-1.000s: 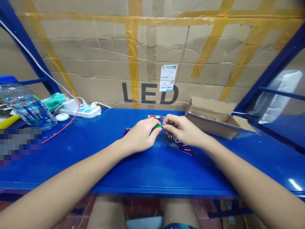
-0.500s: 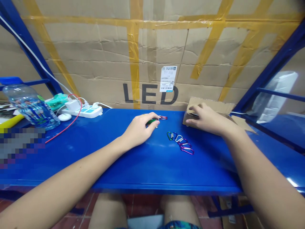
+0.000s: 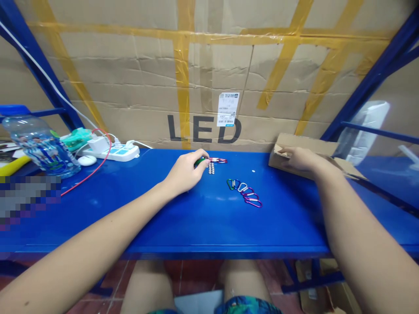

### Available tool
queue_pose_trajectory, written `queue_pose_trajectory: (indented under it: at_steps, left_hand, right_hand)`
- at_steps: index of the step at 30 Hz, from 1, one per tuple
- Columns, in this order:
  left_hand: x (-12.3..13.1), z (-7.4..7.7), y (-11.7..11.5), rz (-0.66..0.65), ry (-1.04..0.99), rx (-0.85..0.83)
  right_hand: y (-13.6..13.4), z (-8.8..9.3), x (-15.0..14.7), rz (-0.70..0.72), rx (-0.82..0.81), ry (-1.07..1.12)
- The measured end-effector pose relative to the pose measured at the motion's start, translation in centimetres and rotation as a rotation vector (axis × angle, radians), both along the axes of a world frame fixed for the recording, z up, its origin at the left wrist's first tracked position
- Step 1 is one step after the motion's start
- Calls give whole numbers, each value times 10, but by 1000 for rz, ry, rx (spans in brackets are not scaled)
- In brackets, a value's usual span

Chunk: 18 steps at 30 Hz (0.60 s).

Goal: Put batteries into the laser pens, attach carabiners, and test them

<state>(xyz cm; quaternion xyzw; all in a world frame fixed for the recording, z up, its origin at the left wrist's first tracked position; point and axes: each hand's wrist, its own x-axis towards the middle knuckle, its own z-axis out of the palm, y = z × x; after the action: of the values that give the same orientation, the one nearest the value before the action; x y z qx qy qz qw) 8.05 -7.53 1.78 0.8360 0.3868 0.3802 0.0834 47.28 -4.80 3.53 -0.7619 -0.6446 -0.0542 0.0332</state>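
My left hand [image 3: 187,173] rests on the blue table with its fingers curled round a green carabiner, mostly hidden under them. Red carabiners [image 3: 220,160] lie just beyond its fingertips. Close by, several small shiny metal pieces [image 3: 211,168] stand in short rows. My right hand [image 3: 303,160] grips the near left wall of an open cardboard box [image 3: 278,162]; some of its fingertips are hidden at the rim. Between the hands, several carabiners [image 3: 251,196] in green, blue, silver and purple form a slanting line.
A small white piece [image 3: 253,171] lies left of the box. On the left are a white power strip [image 3: 126,152] with plugs, a red cable [image 3: 102,165], a round white object [image 3: 87,161] and a plastic bottle [image 3: 44,148]. A large taped carton [image 3: 147,96] stands behind the table.
The cardboard box has shifted right with my right hand, uncovering a small white piece. My left hand has drawn slightly left, and the rows of small metal pieces now show.
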Motion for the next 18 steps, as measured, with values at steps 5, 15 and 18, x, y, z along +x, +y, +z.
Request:
queue_pose_trajectory:
  at_steps: [5, 15, 18]
  left_hand:
    - [-2, 4, 0, 27, 43, 8]
    - [-2, 2, 3, -27, 44, 50]
    - [-1, 1, 4, -23, 46, 64]
  right_hand:
    - [-12, 16, 7, -70, -126, 26]
    - [-49, 9, -147, 729, 179, 65]
    - [-57, 1, -170, 779, 106, -41]
